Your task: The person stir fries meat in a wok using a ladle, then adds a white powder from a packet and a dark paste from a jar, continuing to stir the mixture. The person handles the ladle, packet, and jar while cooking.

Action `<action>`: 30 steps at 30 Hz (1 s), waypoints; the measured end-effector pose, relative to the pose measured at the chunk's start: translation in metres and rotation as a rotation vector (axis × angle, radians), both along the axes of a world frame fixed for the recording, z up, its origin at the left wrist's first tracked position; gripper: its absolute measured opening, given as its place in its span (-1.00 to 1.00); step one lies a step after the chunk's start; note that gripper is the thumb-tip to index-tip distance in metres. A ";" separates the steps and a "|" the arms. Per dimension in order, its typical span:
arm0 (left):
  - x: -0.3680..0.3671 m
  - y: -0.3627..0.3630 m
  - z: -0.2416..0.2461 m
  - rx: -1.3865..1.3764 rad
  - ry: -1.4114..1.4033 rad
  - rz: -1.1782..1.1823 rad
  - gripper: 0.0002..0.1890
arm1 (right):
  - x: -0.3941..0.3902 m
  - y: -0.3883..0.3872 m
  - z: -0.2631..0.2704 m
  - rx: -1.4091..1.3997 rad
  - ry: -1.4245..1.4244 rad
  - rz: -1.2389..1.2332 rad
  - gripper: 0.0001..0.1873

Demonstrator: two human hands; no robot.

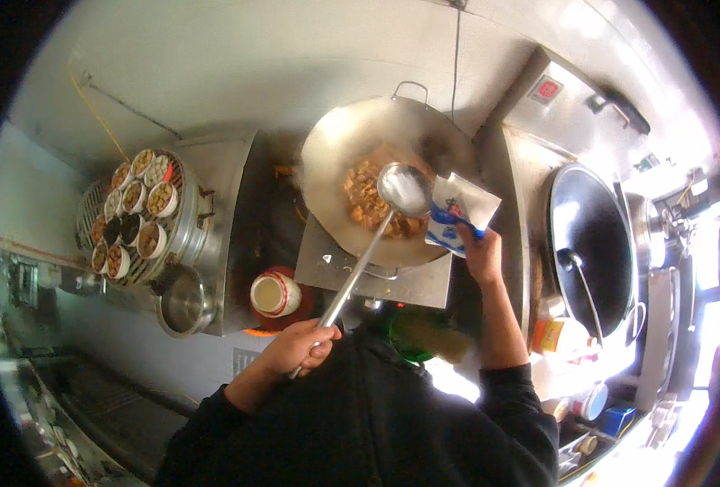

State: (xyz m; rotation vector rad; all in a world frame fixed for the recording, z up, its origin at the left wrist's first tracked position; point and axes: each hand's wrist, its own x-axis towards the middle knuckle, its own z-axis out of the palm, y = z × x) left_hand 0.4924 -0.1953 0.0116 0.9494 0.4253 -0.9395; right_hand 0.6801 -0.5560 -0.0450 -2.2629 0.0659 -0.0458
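Observation:
My left hand (304, 348) is closed around the end of a long-handled metal ladle (366, 249). The ladle's bowl, with white granular stuff in it, is over a large metal wok (329, 146). Browned chunks of food (360, 189) lie in the wok, and faint steam hangs above them. My right hand (483, 251) grips the lower end of a white and blue packet (462, 210), tilted at the right side of the ladle's bowl. Whether anything is flowing out of the packet I cannot tell.
At left, several small filled bowls (163, 199) stand on a round steamer rack, with a metal pot (184, 301) below. A white jar (276, 294) stands left of the ladle handle. Rightward are a large dark wok (591, 243) with a ladle, and a plastic jug (559, 336).

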 end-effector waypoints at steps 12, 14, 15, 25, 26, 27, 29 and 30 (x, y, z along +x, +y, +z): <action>0.001 -0.008 0.002 -0.003 0.014 0.028 -0.77 | 0.018 0.024 0.082 -0.527 0.061 0.301 -0.56; 0.000 -0.010 -0.001 0.050 0.009 0.011 -0.77 | 0.026 0.032 0.092 -0.638 0.067 0.353 -0.56; -0.002 -0.010 -0.003 0.063 -0.008 0.000 -0.77 | 0.030 0.035 0.095 -0.659 0.039 0.392 -0.58; -0.015 -0.014 -0.005 0.177 -0.127 -0.058 -0.75 | 0.056 0.040 0.098 -0.796 0.094 0.512 -0.63; -0.015 -0.014 -0.004 0.227 -0.184 -0.086 -0.74 | 0.056 0.035 0.093 -0.749 0.082 0.479 -0.63; -0.015 -0.015 -0.004 0.172 -0.141 -0.048 -0.74 | 0.055 0.030 0.087 -0.713 0.084 0.453 -0.63; -0.015 -0.015 -0.002 0.110 -0.063 0.000 -0.75 | 0.047 0.016 0.069 -0.568 -0.015 0.451 -0.63; -0.014 -0.014 -0.001 0.054 -0.055 0.023 -0.76 | 0.043 0.010 0.058 -0.571 -0.018 0.416 -0.63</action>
